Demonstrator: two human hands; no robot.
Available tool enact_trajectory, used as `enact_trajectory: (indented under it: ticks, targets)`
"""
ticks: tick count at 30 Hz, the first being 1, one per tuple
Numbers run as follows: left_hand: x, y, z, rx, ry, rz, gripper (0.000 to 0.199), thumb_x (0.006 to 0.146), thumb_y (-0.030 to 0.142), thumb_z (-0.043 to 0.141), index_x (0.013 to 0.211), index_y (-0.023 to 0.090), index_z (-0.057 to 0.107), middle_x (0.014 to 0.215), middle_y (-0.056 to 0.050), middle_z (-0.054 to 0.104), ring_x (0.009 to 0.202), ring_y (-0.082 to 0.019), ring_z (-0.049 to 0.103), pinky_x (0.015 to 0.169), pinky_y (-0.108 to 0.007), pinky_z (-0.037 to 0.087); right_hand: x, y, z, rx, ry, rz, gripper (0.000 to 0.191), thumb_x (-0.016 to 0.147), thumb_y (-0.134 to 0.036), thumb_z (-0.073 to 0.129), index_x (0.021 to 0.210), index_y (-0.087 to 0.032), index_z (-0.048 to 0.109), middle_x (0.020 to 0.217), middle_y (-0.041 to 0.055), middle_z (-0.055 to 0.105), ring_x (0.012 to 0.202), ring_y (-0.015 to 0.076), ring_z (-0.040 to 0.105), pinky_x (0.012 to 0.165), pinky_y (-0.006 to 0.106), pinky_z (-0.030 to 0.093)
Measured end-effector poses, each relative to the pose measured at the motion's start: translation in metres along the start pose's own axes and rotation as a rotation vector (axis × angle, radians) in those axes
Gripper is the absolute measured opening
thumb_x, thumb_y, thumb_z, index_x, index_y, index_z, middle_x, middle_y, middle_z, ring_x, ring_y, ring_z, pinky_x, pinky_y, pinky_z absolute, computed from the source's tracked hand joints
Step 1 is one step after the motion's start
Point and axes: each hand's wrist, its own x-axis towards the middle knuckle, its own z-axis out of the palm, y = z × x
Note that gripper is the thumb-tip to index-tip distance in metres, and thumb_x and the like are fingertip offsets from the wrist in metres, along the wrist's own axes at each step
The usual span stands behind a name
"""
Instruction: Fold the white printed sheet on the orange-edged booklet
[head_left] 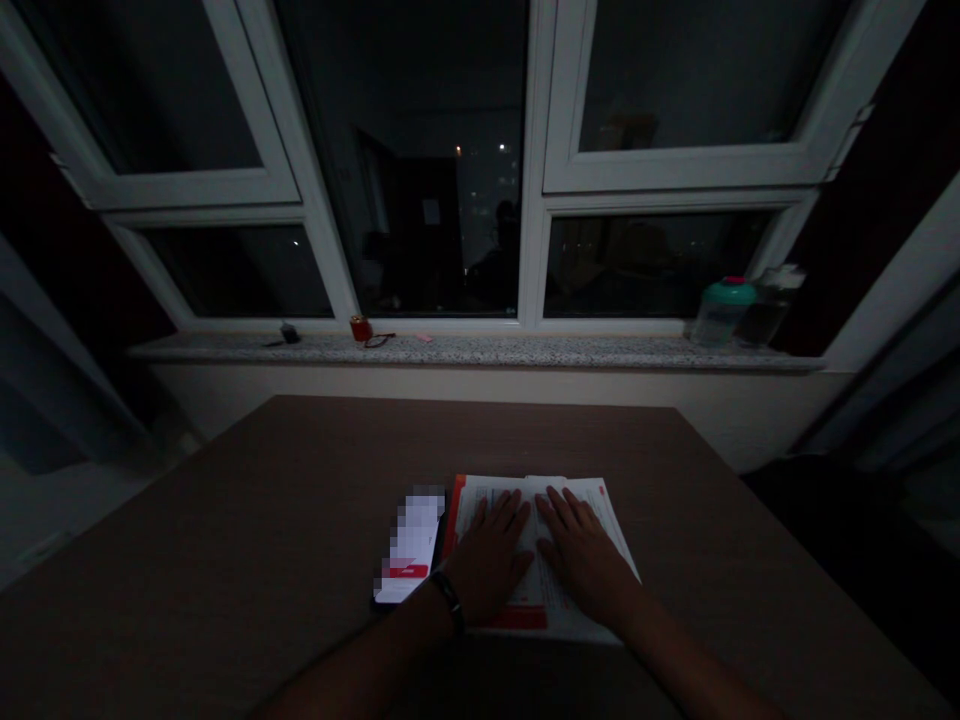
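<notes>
An open booklet (536,600) with white printed pages and red-orange edging lies on the brown table (315,480). Flat on its left page rests my left hand (491,555), fingers stretched out and a dark band around the wrist. My right hand (581,550) lies on the right page with its fingers extended too. Neither hand grips anything. Just left of the booklet is a phone (412,540) with its screen lit, partly blurred out. My hands and forearms cover much of the print.
Behind the table runs a speckled stone windowsill (480,348). On it stand a small red jar (361,328), a small dark bottle (289,333) and a clear jug with a teal lid (724,310), beside another clear container (772,305). Dark window panes rise above. The room is dim.
</notes>
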Motion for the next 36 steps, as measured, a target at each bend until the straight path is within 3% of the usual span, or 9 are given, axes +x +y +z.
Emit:
enact_trajectory:
  ticks: [18,36]
  targets:
    - [0.0007,0.0037,-0.0041,0.013,-0.037,-0.025,0.057,0.101,0.037,0.04,0.151,0.017,0.022,0.159,-0.012,0.02,0.147,-0.026,0.011,0.118,-0.052,0.018,-0.0016,-0.0046,-0.006,-0.013,-0.069,0.043,0.058,0.099,-0.043,0.036,0.151,-0.017,0.031,0.159,0.013,0.022,0.147,0.0326,0.013,0.118,0.051,0.017]
    - [-0.0003,0.0038,-0.0008,0.026,-0.014,-0.031,0.058,0.1,0.037,0.04,0.151,0.017,0.022,0.159,-0.013,0.02,0.147,-0.027,0.013,0.117,-0.054,0.019,-0.0023,-0.0067,-0.0017,-0.038,-0.045,0.081,0.059,0.099,-0.044,0.037,0.151,-0.018,0.031,0.16,0.0142,0.018,0.147,0.0329,0.011,0.118,0.051,0.016]
